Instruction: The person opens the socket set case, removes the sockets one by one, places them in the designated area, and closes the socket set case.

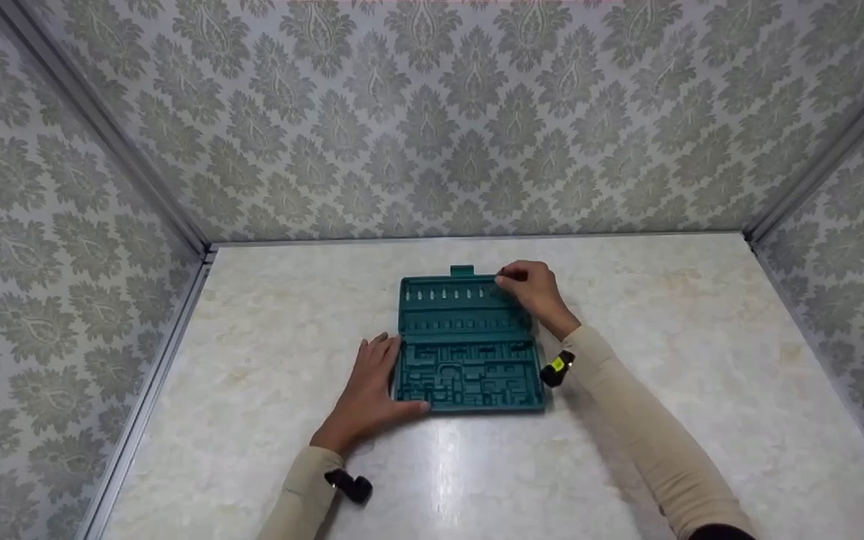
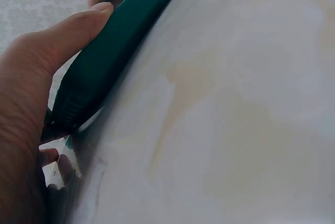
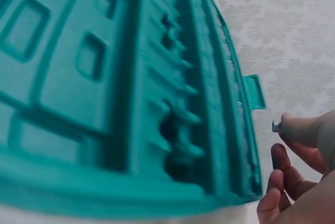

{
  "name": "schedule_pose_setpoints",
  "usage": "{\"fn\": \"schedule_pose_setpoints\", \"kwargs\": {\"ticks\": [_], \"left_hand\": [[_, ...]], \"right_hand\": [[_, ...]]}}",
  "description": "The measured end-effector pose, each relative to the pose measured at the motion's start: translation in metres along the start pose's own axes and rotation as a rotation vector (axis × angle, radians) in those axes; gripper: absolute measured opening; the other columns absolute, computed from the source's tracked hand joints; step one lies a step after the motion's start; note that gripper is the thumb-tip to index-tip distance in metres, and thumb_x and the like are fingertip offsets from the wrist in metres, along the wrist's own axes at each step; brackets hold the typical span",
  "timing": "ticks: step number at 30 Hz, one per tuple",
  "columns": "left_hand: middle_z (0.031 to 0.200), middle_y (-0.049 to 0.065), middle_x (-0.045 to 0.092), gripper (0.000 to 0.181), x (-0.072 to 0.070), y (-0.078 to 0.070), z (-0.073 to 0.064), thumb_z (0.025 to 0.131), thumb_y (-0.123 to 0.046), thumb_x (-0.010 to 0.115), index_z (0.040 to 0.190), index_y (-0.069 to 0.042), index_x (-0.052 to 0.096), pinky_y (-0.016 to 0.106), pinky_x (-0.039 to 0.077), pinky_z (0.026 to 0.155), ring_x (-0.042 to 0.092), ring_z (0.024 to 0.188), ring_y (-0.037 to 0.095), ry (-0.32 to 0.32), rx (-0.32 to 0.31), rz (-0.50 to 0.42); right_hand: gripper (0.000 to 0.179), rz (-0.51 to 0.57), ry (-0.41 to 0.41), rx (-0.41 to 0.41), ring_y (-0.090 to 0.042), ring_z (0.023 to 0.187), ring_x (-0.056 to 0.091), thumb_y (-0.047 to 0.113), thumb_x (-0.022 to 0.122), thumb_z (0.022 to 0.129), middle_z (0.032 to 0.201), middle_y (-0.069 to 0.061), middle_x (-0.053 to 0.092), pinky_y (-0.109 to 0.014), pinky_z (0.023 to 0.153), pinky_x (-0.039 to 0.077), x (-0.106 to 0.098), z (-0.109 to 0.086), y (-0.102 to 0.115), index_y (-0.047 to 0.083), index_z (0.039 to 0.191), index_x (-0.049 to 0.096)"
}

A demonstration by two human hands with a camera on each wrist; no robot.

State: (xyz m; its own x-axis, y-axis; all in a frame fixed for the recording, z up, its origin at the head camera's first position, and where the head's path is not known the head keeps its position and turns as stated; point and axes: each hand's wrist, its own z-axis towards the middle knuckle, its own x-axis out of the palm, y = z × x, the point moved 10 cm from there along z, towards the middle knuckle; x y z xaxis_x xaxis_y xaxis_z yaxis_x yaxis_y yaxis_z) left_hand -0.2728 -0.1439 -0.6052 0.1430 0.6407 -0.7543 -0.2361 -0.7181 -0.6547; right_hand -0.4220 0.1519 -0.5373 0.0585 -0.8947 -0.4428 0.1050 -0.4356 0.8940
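A green plastic tool case (image 1: 469, 336) lies unfolded on the table, with moulded recesses in its near half. Along its far half stands a row of small silver bits (image 1: 444, 295). My left hand (image 1: 364, 390) spans the near left corner, fingers fairly straight along the left side. Its thumb (image 2: 86, 25) rests on the near rim in the left wrist view. At the far right corner, my right hand (image 1: 538, 289) pinches a small silver metal piece (image 3: 276, 126) between thumb and finger; its exact kind is hidden by the fingertips.
The case's latch tab (image 1: 462, 270) sticks out at its far edge. A pale marbled table (image 1: 267, 315) bears the case. Patterned wall panels (image 1: 432, 150) stand behind and at both sides. Each wrist carries a black camera mount (image 1: 349, 486).
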Motion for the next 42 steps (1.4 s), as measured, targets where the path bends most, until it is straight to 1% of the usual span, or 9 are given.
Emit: {"fn": "schedule_pose_setpoints", "kwargs": {"ticks": [5,10,13,19,21,25,32,37,42], "left_hand": [[0.182,0.007,0.024,0.133,-0.001,-0.001,0.0,0.077,-0.086,0.079,0.177,-0.017,0.024,0.059,0.008,0.136,0.003,0.171,0.032,-0.001,0.011,0.001],[0.183,0.006,0.023,0.134,-0.001,-0.002,0.0,0.077,-0.087,0.078,0.178,-0.019,0.023,0.058,0.008,0.136,0.002,0.171,0.03,0.007,0.005,0.003],[0.183,0.006,0.022,0.134,0.0,0.0,0.0,0.077,-0.088,0.078,0.178,-0.019,0.022,0.058,0.008,0.136,0.001,0.171,0.03,0.009,0.0,0.003],[0.182,0.009,0.024,0.134,0.0,0.001,0.001,0.077,-0.086,0.079,0.177,-0.016,0.024,0.059,0.007,0.136,0.004,0.171,0.032,0.005,0.02,0.007],[0.182,0.01,0.025,0.134,-0.001,-0.001,0.001,0.078,-0.084,0.08,0.177,-0.014,0.025,0.059,0.007,0.136,0.007,0.171,0.034,0.001,0.03,0.012],[0.181,0.013,0.026,0.135,-0.001,-0.002,0.002,0.077,-0.083,0.081,0.177,-0.012,0.026,0.06,0.008,0.136,0.008,0.17,0.036,-0.004,0.036,0.021],[0.182,0.013,0.025,0.135,-0.001,-0.002,0.002,0.077,-0.084,0.081,0.177,-0.012,0.026,0.061,0.009,0.135,0.006,0.17,0.037,-0.001,0.026,0.01],[0.181,0.014,0.026,0.134,-0.001,-0.003,0.002,0.077,-0.082,0.082,0.176,-0.011,0.026,0.06,0.008,0.136,0.008,0.17,0.037,-0.001,0.043,0.022],[0.181,0.014,0.026,0.134,-0.001,-0.002,0.002,0.077,-0.083,0.081,0.176,-0.011,0.026,0.06,0.007,0.136,0.008,0.17,0.036,-0.003,0.046,0.02]], "right_hand": [[0.022,0.044,-0.014,-0.01,-0.023,0.106,0.068,0.015,0.075,0.106,0.119,-0.016,0.077,-0.033,0.092,0.054,-0.019,-0.005,0.004,-0.001,0.12,0.079],[0.026,0.073,-0.034,-0.024,-0.024,0.101,0.069,0.018,0.074,0.107,0.116,-0.016,0.076,-0.032,0.083,0.056,-0.042,-0.019,0.003,-0.002,0.122,0.078],[0.025,0.059,-0.045,-0.019,-0.031,0.102,0.071,0.019,0.072,0.108,0.115,-0.017,0.077,-0.037,0.082,0.058,-0.055,-0.028,-0.003,0.0,0.123,0.079],[0.031,0.043,-0.1,0.019,-0.02,0.099,0.071,0.019,0.072,0.109,0.122,-0.018,0.077,-0.024,0.078,0.056,-0.078,-0.044,-0.025,-0.004,0.129,0.076],[0.033,0.06,-0.117,0.023,-0.023,0.103,0.072,0.018,0.072,0.109,0.127,-0.021,0.076,-0.023,0.079,0.057,-0.084,-0.05,-0.033,-0.006,0.131,0.075],[0.033,0.084,-0.15,0.033,-0.031,0.109,0.072,0.015,0.071,0.109,0.133,-0.025,0.073,-0.024,0.078,0.057,-0.091,-0.061,-0.048,-0.007,0.134,0.073],[0.028,0.024,-0.234,0.039,-0.009,0.098,0.069,0.013,0.074,0.106,0.124,-0.022,0.077,-0.015,0.081,0.055,-0.1,-0.077,-0.064,-0.006,0.127,0.077],[0.025,0.015,-0.307,0.064,-0.007,0.091,0.068,0.014,0.078,0.103,0.115,-0.019,0.078,-0.016,0.075,0.054,-0.106,-0.088,-0.075,-0.003,0.12,0.079],[0.019,0.017,-0.353,0.06,-0.006,0.086,0.068,0.012,0.081,0.101,0.109,-0.019,0.079,-0.015,0.075,0.053,-0.107,-0.095,-0.082,-0.003,0.113,0.079]]}}
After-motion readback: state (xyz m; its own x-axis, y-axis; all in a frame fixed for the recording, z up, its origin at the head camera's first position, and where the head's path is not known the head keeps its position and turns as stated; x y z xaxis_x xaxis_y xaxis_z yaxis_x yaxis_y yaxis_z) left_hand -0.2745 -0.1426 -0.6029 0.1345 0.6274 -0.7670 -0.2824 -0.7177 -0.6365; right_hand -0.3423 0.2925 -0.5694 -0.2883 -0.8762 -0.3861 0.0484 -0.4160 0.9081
